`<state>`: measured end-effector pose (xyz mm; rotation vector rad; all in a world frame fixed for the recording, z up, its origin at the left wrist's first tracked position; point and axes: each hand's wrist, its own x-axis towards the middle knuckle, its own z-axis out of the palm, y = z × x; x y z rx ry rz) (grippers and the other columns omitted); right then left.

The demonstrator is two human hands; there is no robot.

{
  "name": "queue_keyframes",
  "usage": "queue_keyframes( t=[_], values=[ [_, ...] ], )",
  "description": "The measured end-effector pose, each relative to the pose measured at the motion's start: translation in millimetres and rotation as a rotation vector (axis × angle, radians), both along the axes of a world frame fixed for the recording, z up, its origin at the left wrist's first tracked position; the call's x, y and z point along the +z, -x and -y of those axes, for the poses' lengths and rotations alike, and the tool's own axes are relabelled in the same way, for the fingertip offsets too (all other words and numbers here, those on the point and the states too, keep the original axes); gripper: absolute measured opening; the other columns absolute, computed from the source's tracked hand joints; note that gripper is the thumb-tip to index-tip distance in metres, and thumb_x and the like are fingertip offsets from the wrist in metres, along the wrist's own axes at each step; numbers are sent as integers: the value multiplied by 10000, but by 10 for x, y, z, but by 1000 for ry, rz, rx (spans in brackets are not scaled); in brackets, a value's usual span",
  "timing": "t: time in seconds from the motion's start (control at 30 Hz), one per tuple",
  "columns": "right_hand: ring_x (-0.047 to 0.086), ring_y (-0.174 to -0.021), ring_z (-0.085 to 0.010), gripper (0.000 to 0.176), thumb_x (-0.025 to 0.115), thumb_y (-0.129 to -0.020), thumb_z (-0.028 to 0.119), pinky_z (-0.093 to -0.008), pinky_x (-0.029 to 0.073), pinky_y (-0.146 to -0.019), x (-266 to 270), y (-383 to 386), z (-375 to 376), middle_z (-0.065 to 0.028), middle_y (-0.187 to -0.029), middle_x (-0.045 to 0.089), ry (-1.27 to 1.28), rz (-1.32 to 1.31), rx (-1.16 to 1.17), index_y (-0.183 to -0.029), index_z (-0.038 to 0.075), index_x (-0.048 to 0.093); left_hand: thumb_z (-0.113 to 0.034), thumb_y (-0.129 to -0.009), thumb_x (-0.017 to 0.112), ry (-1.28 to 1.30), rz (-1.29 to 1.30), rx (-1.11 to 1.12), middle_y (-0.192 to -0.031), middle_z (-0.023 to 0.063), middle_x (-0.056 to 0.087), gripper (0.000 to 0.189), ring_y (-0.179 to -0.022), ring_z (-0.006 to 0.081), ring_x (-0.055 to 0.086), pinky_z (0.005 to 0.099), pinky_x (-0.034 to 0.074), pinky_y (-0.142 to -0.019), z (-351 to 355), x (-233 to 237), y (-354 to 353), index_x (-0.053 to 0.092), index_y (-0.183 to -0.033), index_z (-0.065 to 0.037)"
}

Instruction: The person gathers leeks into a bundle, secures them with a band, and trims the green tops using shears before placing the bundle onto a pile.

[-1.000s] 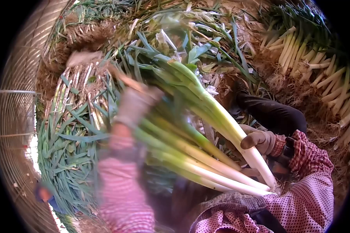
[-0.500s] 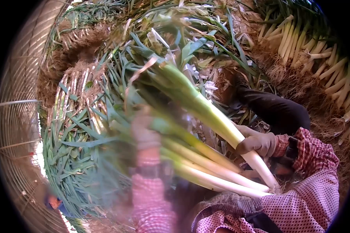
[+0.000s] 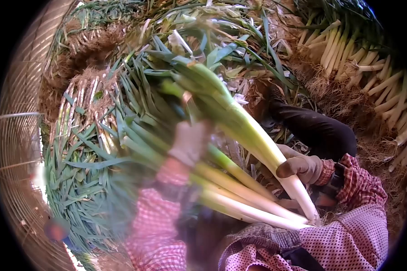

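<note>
My right hand [image 3: 303,169], in a pale glove, is wrapped round the white shaft of a thick leek [image 3: 262,142]. This leek slants from its roots at lower right up to its green leaves. My left hand [image 3: 190,141], gloved and blurred by motion, is closed left of that shaft. A thin brownish leaf strip [image 3: 188,100] rises from the left hand's fingers; its lower end is hidden. Beneath the left forearm, several other leeks [image 3: 253,208] lie across my lap, roots to the right and leaves to the left.
Bundled leeks with thin stems [image 3: 83,101] lie at the left, beside a ribbed, curved wall [image 3: 13,135]. Another row of leeks [image 3: 334,47] with roots stands at upper right. Loose leaves and peelings [image 3: 239,34] cover the ground ahead. A dark-clothed leg [image 3: 319,128] is bent at right.
My left hand has moved right and up, nearer the held leek, and the leaf strip has moved with it. My right hand keeps its grip on the leek.
</note>
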<state>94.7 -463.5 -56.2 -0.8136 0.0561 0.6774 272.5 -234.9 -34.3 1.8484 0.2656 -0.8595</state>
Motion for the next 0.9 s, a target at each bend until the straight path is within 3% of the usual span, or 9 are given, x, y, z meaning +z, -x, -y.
queue_keyframes(
  t=[0.2, 0.37, 0.43, 0.53, 0.63, 0.67, 0.73, 0.77, 0.9],
  values=[
    [599, -674, -132, 685, 789, -785, 297, -266, 515, -579, 49, -16, -19, -56, -850, 622, -50, -129, 22, -1311, -24, 489, -314, -1037, 503, 553, 536, 215, -921, 67, 625, 348, -714, 160, 614, 276, 537, -629, -1323, 986, -1334, 559, -1256, -49],
    [599, -681, -139, 744, 802, -771, 315, -283, 521, -616, -68, -53, -126, -64, -817, 617, 77, -74, -39, -1333, -35, 463, -411, -936, 638, -720, 986, -794, -1230, 174, 517, 640, -992, 256, 593, 331, 543, -797, -533, 1294, -996, 427, -1412, -38],
    [600, -990, -171, 856, 775, -784, 265, -317, 538, -854, 76, -102, -65, -90, -1110, 591, 65, -145, 22, -1487, -3, 367, -449, -896, 693, -971, 928, -717, -1354, 217, 473, 780, -1104, 294, 584, 353, 545, -864, -457, 1388, -1455, 374, -1474, -34],
    [611, -1054, -201, 871, 769, -766, 231, -362, 555, -920, 44, -130, -61, -115, -1161, 590, 42, -163, 47, -1495, 5, 350, -507, -835, 774, -787, 787, -242, -1539, 281, 408, 998, -1271, 352, 571, 386, 549, -965, -1302, 1419, -2087, 295, -1568, -28],
    [624, -1011, -198, 881, 755, -750, 226, -346, 558, -870, 101, -113, -88, -112, -1107, 612, 114, -202, 50, -1499, 7, 348, -292, -931, 714, -432, 730, 147, -1088, 110, 662, 609, -827, 148, 665, 275, 547, -653, -2284, 689, -1620, 504, -1400, 36],
    [629, -992, -196, 886, 752, -745, 228, -339, 558, -848, 145, -139, -104, -111, -1085, 619, 143, -220, 44, -1501, 7, 348, -218, -942, 697, -381, 767, 333, -832, 10, 619, 404, -678, 94, 604, 248, 504, -557, -2292, 557, -1189, 592, -1251, 19],
    [639, -957, -195, 878, 747, -752, 223, -329, 560, -809, 217, -184, -120, -111, -1041, 630, 199, -179, 77, -1502, 4, 347, -163, -938, 675, -331, 614, 502, -772, 13, 630, 239, -569, 99, 585, 244, 474, -477, -2488, 385, -595, 617, -1121, -22],
    [640, -907, -196, 836, 740, -749, 220, -325, 556, -767, 226, -193, -164, -110, -1003, 632, 218, -166, 75, -1466, -4, 374, -138, -929, 675, -383, 570, 425, -916, 74, 688, 296, -682, 130, 647, 286, 539, -568, -2718, 297, -466, 607, -1187, -10],
    [633, -702, -199, 646, 705, -731, 215, -312, 533, -607, 238, -170, -310, -100, -864, 631, 294, -161, 58, -1291, -39, 509, -126, -964, 629, -626, 1138, -76, -942, 62, 682, 300, -803, 209, 653, 319, 541, -748, -2631, -36, -617, 615, -1256, -55]
  ],
)
